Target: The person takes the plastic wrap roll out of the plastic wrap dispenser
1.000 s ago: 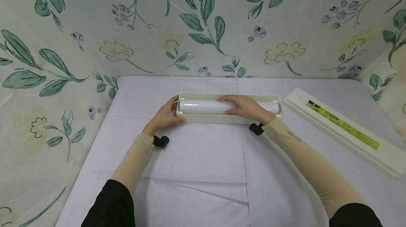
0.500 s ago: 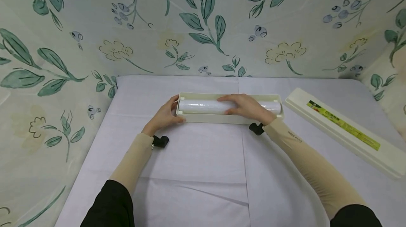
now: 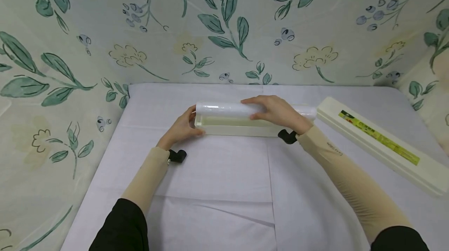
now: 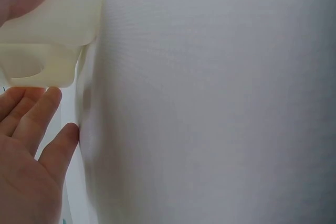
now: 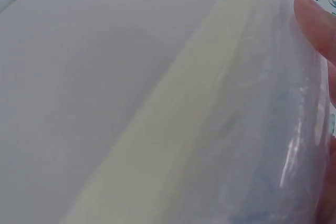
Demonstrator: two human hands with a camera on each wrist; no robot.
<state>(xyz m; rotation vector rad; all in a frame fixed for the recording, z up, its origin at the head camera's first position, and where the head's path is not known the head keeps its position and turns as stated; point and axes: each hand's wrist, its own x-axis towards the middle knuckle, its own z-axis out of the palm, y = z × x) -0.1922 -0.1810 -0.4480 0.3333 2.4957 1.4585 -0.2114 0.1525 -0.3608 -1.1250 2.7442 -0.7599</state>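
Floral backdrop (image 3: 259,5) behind you, wrapping both sides. Cloth (image 3: 217,173) under everything, creased on your side. Lid (image 3: 375,145) lies slanted on your right, label (image 3: 380,138) up; its far end is right beside the roll's right end, can't tell if touching. Box (image 3: 238,130) sits on the cloth, lid off. Roll (image 3: 221,108) is up over the box's back edge, hiding it. Your right hand (image 3: 275,110) grasps the roll; your left hand (image 3: 179,128) grips the box's left end. Black block (image 3: 287,136) at your right wrist covers part of the box's front.
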